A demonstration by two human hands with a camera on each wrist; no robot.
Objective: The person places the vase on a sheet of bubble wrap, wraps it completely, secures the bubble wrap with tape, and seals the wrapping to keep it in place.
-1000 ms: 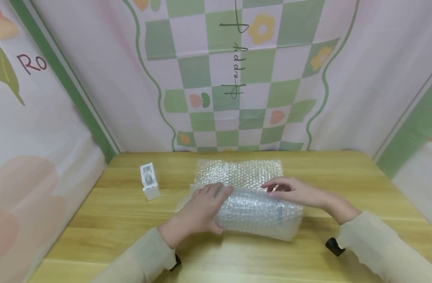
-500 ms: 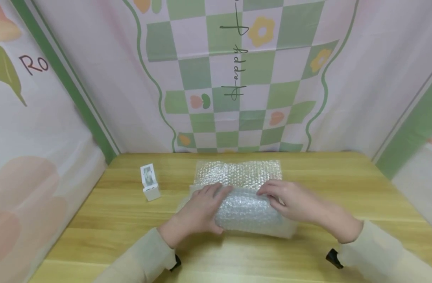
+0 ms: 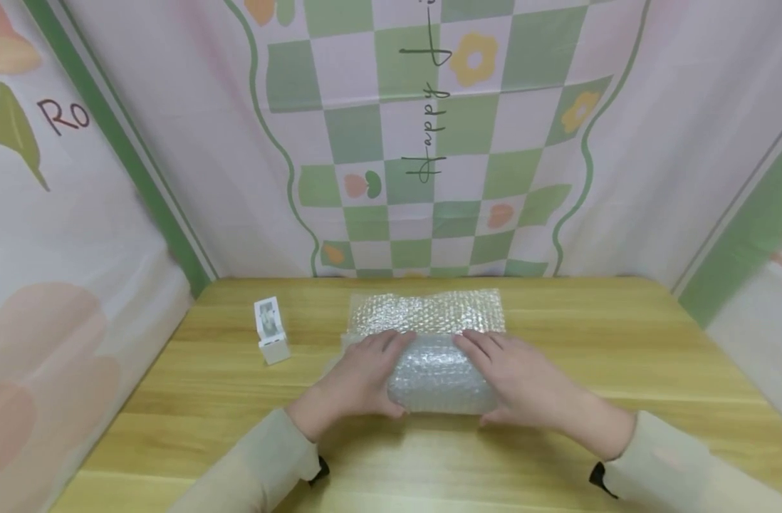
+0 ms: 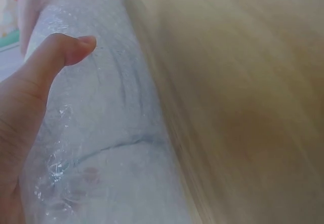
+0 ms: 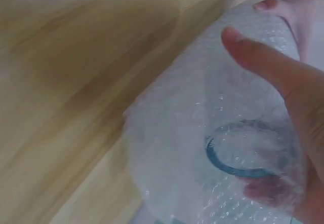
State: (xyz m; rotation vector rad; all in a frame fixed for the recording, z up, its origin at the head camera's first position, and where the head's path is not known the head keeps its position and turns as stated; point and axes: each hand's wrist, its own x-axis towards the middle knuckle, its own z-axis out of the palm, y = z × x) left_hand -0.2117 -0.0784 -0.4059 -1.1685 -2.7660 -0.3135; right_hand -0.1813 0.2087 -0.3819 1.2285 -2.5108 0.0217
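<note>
Clear bubble-wrap roll is lying sideways on the worktop, running left to right, surface glinting. Flat bubble-wrap sheet is lying just beyond the roll. Blue ring-shaped rim is showing through near the roll's right end. Left hand is gripping roll's left part, right hand its right.

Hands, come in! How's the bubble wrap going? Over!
Left hand, right hand: both gripping the bubble wrap roll. Blue-green ring shows through. Flat wrap sheet behind. Small white object to the left, seemingly clear.
</note>
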